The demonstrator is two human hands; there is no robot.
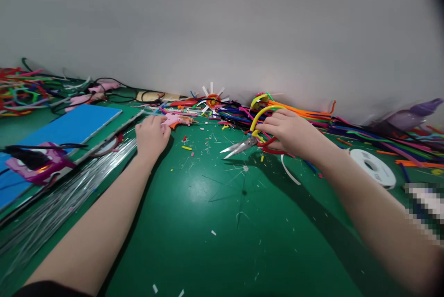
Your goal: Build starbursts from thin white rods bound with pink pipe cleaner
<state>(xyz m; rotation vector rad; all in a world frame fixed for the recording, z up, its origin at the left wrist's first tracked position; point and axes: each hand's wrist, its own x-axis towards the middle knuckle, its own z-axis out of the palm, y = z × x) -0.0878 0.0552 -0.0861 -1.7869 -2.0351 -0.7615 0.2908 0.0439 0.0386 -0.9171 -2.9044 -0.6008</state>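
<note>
My right hand is closed around the handles of a pair of scissors, which have one yellow loop and one red loop. The silver blades point left, slightly parted, just above the green table. At the left, my left hand is closed at the rear of a pink and orange glue gun; its nozzle points right. The fingers on the gun are partly hidden behind the back of the hand. Between the hands lie small yellow, pink and red scraps and thin glue strands.
A white ribbon spool lies at the right. Bundled pipe cleaners and a white-petalled piece line the wall. Clear sticks, a blue board and a purple device with a black cable occupy the left.
</note>
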